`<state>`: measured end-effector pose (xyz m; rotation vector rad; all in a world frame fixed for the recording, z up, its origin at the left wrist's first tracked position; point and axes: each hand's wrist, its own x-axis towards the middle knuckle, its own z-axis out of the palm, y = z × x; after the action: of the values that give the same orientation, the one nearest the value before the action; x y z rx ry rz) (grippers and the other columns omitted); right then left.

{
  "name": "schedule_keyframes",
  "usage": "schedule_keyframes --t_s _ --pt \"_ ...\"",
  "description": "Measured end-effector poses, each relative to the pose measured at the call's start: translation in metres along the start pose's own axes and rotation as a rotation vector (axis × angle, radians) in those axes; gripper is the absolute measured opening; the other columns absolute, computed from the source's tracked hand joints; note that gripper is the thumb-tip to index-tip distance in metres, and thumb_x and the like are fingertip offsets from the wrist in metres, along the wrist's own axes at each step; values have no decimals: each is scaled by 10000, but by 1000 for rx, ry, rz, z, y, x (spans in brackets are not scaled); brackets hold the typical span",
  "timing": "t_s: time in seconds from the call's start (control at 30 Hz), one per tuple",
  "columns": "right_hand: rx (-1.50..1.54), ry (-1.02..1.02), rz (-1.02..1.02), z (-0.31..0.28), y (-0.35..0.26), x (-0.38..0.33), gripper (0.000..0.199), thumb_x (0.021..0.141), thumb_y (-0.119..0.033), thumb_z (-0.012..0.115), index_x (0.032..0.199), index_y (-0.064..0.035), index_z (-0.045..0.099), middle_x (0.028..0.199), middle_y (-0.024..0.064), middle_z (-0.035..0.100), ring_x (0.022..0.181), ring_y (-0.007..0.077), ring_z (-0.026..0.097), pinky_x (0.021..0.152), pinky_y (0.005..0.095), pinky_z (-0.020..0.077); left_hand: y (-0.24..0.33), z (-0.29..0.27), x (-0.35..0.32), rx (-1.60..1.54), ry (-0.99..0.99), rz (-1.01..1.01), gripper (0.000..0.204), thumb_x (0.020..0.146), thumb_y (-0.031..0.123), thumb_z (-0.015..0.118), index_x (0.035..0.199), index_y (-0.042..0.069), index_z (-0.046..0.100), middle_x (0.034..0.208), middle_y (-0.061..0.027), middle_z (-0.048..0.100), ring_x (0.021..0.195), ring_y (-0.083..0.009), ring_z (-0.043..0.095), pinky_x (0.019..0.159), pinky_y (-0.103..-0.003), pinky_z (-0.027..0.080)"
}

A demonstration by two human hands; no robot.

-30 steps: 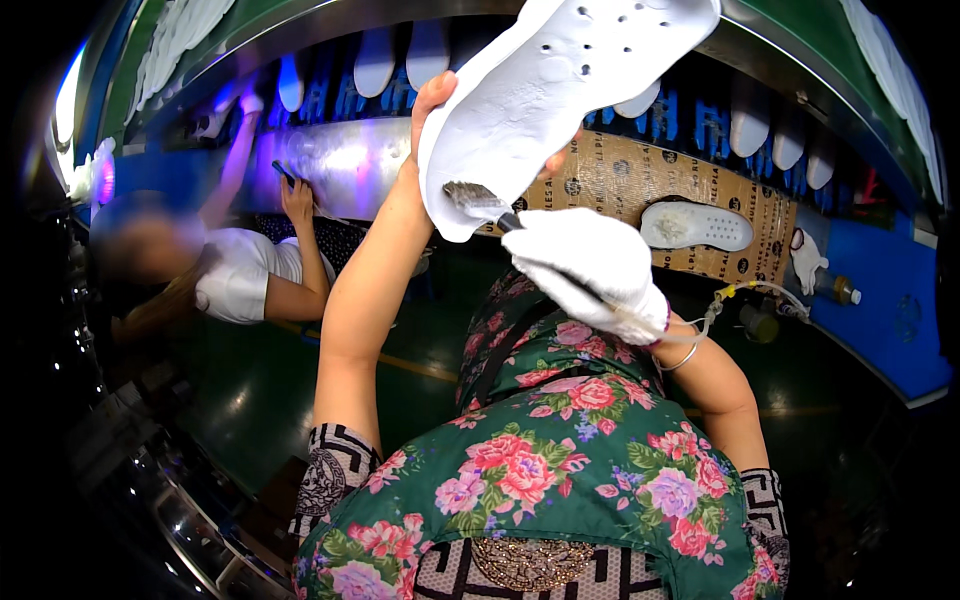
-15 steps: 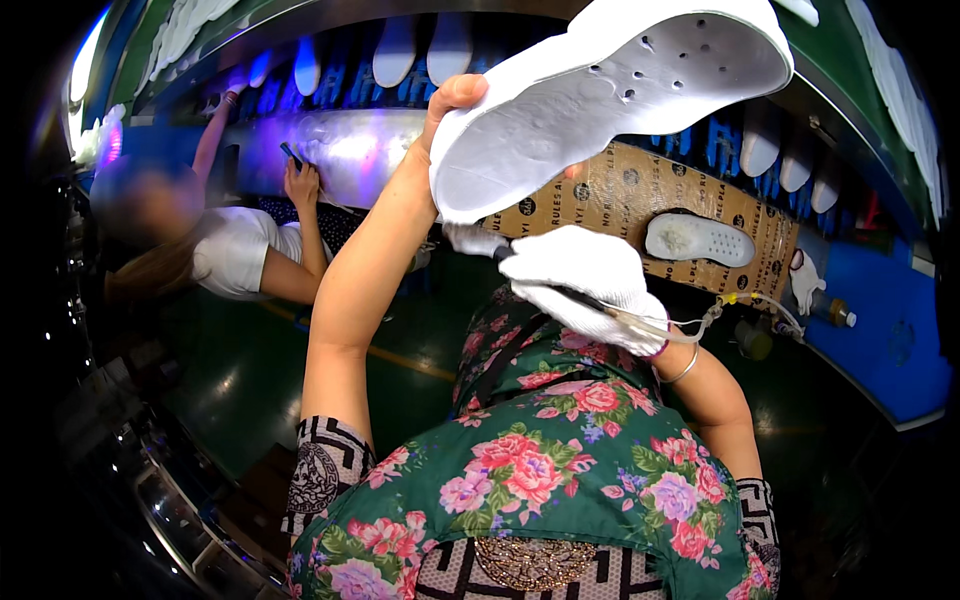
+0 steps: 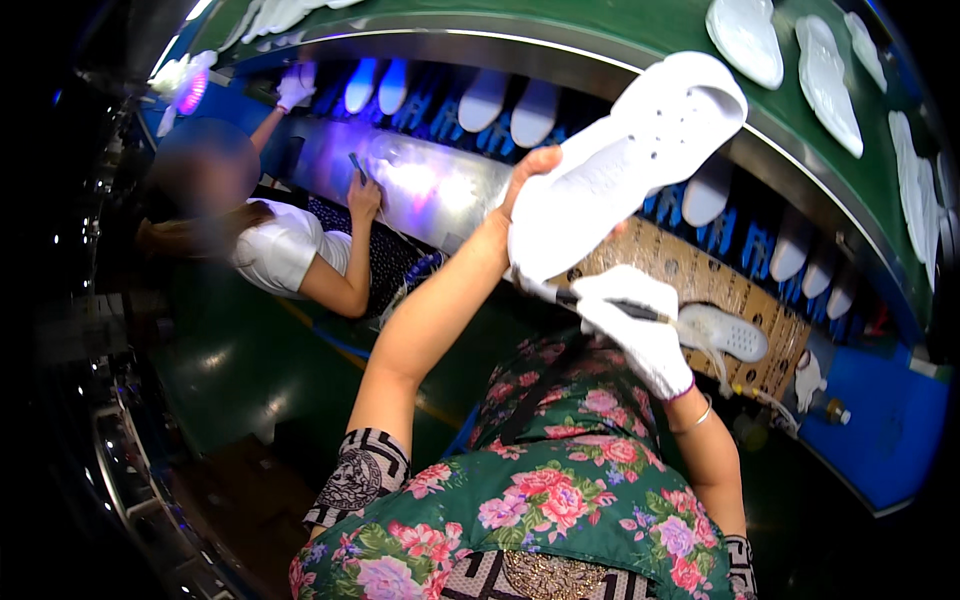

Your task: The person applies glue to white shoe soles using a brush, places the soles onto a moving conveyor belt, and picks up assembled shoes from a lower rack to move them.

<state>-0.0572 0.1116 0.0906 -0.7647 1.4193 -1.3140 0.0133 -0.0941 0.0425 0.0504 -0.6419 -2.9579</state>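
Left hand (image 3: 530,185) gripping white shoe (image 3: 620,165), mostly hidden behind it, gloved right hand (image 3: 635,325) clenching thin tool (image 3: 615,305), tip unclear

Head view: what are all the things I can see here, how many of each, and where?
white shoe: one, white, held up at centre by the left hand
brush: one, dark handle, in the right hand, at the shoe's heel end
soles on green belt: several, white, top right
soles in rack: a row, white on blue, behind the shoe
brown perforated board: one, brown, right of centre, a white sole on it
co-worker: one, white shirt, left
floral apron: one, green with pink flowers, bottom
left hand: bare, gripping the shoe
right hand: white glove, holding the brush
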Motion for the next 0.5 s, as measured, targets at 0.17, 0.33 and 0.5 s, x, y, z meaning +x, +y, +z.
schedule_keyframes --t_s 0.17,0.33,0.5 --pt "299 195 -54 -13 -14 3 187 847 -23 710 1025 32 696 797 41 675 642 87 612 574 201 485 -10 -3 -14 -83 15 19 858 849 549 551 1461 -11 331 1319 -267 528 1082 -438 607 948 -531 507" --pt "-403 341 -568 -43 -34 29 153 792 12 729 944 -8 730 940 99 716 841 183 672 782 287 520 -39 2 -32 -143 61 134 770 925 522 433 1480 5 304 1341 -242 528 1032 -441 636 908 -496 538" --pt "-830 656 -904 -54 -46 36 194 791 21 726 983 -7 715 949 138 706 859 239 684 793 325 534 -60 24 -30 -3 65 126 794 888 549 495 1487 61 313 1300 -220 557 972 -411 661 853 -448 570"
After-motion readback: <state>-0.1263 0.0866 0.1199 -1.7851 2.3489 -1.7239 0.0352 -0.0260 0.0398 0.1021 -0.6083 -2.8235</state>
